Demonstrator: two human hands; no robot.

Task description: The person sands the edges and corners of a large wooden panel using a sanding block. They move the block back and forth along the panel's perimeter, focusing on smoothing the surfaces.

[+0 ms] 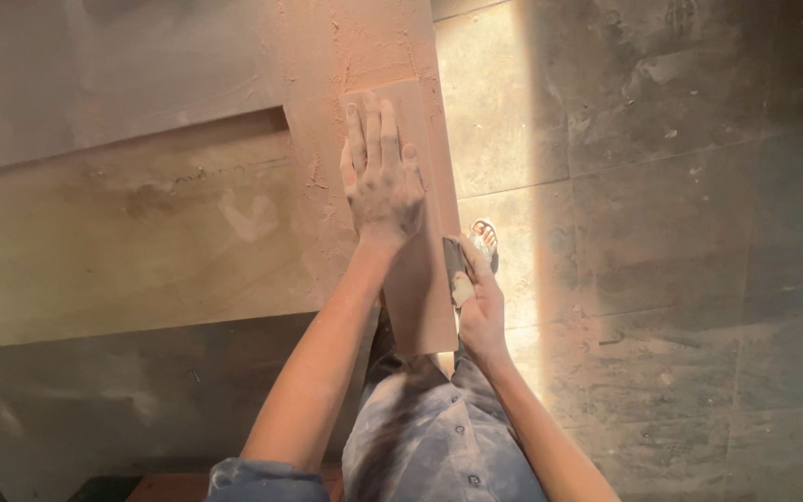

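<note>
A large workbench top (141, 232) of pale, dust-coated board fills the left of the view, with a stepped upper sheet behind it. Beside the bench, to the right, lies a floor of grey stone tiles (662, 232), grimy and scuffed, with a band of sunlight crossing it close to the bench edge. A sandalled foot (484, 237) stands on the tiles just off the bench edge.

A narrow reddish wooden plank (425, 279) lies along the right edge of the bench top, its near end jutting out past the bench's front edge toward the person.

The left hand (381, 181) rests flat on the far half of the plank, palm down, fingers (371, 130) stretched out straight and close together, gripping nothing, only pressing on the wood. It is powdered with fine dust.

The right hand (478, 302) sits against the plank's right edge, nearer the bench's front edge than the left hand. Its fingers are curled tightly around a small folded piece of sandpaper (457, 270), which touches the plank's side edge. The thumb lies over the top of the sandpaper.
</note>
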